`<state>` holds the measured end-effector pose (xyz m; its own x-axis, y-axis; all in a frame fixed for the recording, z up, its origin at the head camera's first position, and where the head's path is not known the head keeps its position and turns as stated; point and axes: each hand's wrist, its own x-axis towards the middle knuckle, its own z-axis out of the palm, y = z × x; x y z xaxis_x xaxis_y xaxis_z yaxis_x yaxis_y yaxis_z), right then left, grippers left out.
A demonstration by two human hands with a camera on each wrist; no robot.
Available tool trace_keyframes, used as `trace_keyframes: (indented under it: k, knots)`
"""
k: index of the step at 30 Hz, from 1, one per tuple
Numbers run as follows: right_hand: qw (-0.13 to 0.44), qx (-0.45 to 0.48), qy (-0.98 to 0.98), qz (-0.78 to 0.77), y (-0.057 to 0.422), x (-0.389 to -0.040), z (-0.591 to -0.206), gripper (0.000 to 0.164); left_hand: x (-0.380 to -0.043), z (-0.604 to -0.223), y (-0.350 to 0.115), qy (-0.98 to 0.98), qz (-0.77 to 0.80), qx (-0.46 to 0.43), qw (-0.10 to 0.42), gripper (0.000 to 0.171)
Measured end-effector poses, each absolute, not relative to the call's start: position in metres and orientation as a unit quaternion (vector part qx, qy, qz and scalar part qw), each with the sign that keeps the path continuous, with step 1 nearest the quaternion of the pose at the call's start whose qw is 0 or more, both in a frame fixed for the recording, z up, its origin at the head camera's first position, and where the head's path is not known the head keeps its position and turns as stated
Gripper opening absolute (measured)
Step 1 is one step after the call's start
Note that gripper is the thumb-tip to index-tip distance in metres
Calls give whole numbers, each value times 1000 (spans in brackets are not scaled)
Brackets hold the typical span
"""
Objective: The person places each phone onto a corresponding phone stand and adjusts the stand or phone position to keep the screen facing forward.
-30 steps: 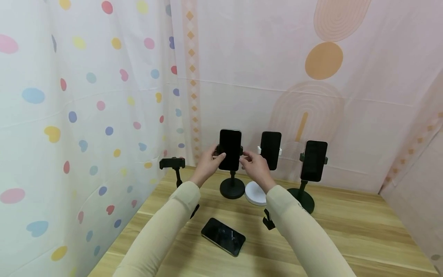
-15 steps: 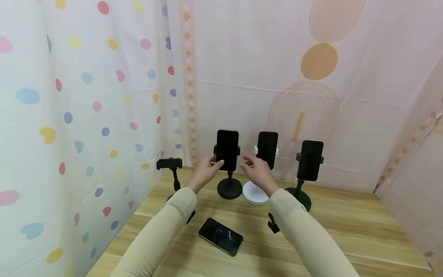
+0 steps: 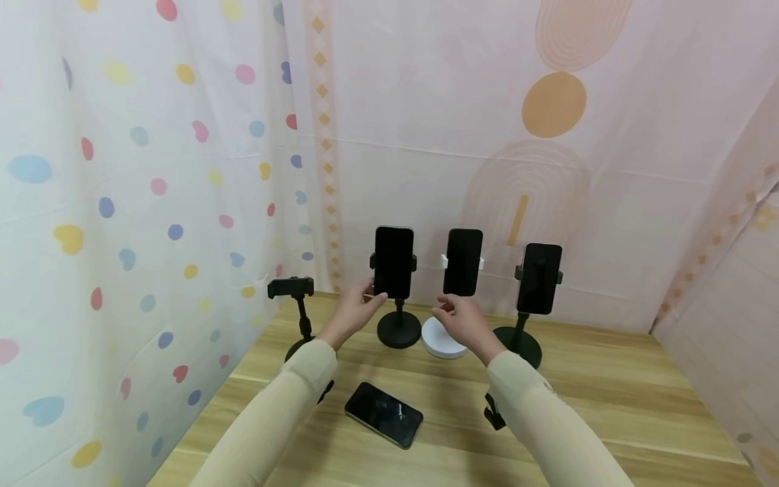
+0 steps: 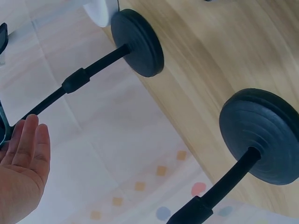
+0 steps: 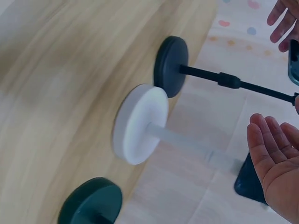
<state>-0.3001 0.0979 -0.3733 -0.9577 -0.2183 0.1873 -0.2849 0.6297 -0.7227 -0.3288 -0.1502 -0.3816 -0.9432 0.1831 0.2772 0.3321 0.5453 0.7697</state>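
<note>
A dark phone (image 3: 393, 262) stands upright in the clamp of a black phone stand (image 3: 398, 330). My left hand (image 3: 351, 312) is at that phone's lower left corner; the thumb tip overlaps its bottom edge in the head view, and nothing shows in the grasp. In the left wrist view the fingers (image 4: 27, 148) of this hand are extended beside the stand's pole. My right hand (image 3: 467, 323) hovers over the white phone stand (image 3: 444, 337), just below its phone (image 3: 463, 262). Its fingers look loosely bent and hold nothing; in the right wrist view the palm (image 5: 280, 172) faces up.
A black stand with a bare clamp (image 3: 291, 287) is at the left. On the right, a dark green stand (image 3: 518, 346) bears another phone (image 3: 539, 279). One more phone (image 3: 383, 414) lies on the wooden table (image 3: 584, 406) between the forearms. Patterned curtains (image 3: 389, 162) hang behind.
Both hands have drawn back from the phone in the black stand. The left has slid down and left; the right has moved down and right. That phone stays upright in its clamp.
</note>
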Motion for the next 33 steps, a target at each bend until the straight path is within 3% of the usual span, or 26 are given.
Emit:
trace_keyframes:
  k: [14, 24, 33]
  knots:
    - [43, 113, -931, 344, 126, -284, -421, 38, -323, -398, -154, -897, -415, -137, 73, 55]
    - [42, 112, -942, 313, 144, -270, -438, 36, -321, -411, -154, -906, -379, -168, 81, 47]
    - [12, 92, -945, 314, 160, -253, -452, 48, -310, -417, -142, -951, -258, -157, 73, 50]
